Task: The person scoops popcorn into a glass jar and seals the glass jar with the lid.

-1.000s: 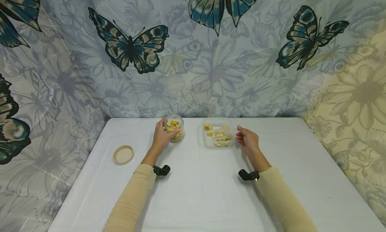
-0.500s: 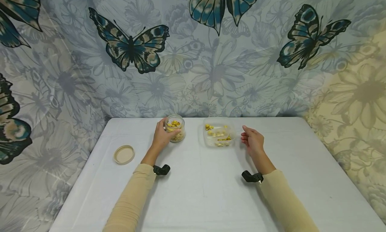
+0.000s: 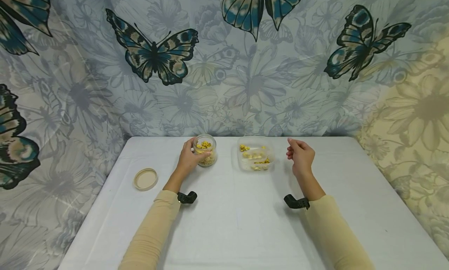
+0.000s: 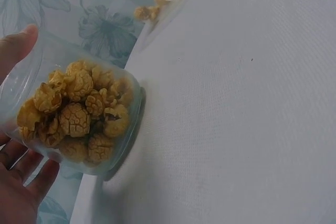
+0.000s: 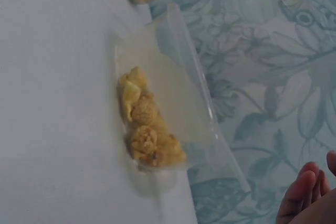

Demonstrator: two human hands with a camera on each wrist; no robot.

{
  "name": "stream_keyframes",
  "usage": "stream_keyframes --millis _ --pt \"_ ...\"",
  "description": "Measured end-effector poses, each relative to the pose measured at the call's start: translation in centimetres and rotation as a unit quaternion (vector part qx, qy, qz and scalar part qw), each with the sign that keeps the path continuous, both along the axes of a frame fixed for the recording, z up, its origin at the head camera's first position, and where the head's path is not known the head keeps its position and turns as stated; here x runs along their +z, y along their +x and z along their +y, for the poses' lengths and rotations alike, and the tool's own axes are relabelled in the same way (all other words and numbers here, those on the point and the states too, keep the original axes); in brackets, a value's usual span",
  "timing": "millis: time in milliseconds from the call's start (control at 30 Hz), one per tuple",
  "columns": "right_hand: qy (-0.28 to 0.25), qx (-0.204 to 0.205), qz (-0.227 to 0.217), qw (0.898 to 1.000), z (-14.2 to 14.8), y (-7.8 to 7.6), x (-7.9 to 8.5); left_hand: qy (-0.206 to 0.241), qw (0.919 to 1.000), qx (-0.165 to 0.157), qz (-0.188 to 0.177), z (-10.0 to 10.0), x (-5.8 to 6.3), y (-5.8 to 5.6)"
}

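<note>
My left hand (image 3: 188, 159) grips an open glass jar (image 3: 211, 159) near the table's back edge, its thumb on the near side. Golden popcorn (image 4: 76, 119) fills much of the jar, which stands upright on the cloth. To its right sits a clear plastic container (image 5: 184, 98) with some popcorn pieces (image 5: 149, 140) in it and a pale translucent shape showing among them. My right hand (image 3: 302, 157) is raised to the right of that container, apart from it. Its fingers are loosely bent, and nothing shows between them.
A round cream lid (image 3: 145, 179) lies on the white-covered table (image 3: 238, 223) to the left of my left forearm. Right behind the table hangs a butterfly-and-flower cloth (image 3: 245, 98). Black cameras are strapped to both wrists.
My right hand has moved away from the plastic container, to the right and slightly up. My left hand stays on the jar.
</note>
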State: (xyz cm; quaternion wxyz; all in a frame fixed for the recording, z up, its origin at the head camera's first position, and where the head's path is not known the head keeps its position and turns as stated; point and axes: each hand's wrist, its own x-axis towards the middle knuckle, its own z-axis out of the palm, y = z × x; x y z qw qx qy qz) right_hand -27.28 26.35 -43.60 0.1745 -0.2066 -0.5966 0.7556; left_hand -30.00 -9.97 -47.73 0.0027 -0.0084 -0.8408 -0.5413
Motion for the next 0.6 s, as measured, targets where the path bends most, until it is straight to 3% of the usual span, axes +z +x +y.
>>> stream_keyframes --millis 133,267,433,600 --pt "0.051 0.031 0.044 0.997 -1.2 -0.2 0.9 -0.002 1.0 -0.006 -0.002 -0.1 0.1 0.0" --pt "0.119 0.087 0.086 0.985 -2.8 -0.7 1.4 -0.008 0.9999 -0.009 -0.003 -0.1 0.1 0.0" --pt "0.188 0.173 0.106 0.961 -5.0 -1.5 1.5 -0.008 0.9999 -0.01 -0.001 -0.2 0.0 -0.1" --pt "0.249 0.257 0.096 0.929 -7.0 -2.4 1.1 -0.004 0.9999 -0.012 -0.001 -0.2 0.0 0.1"
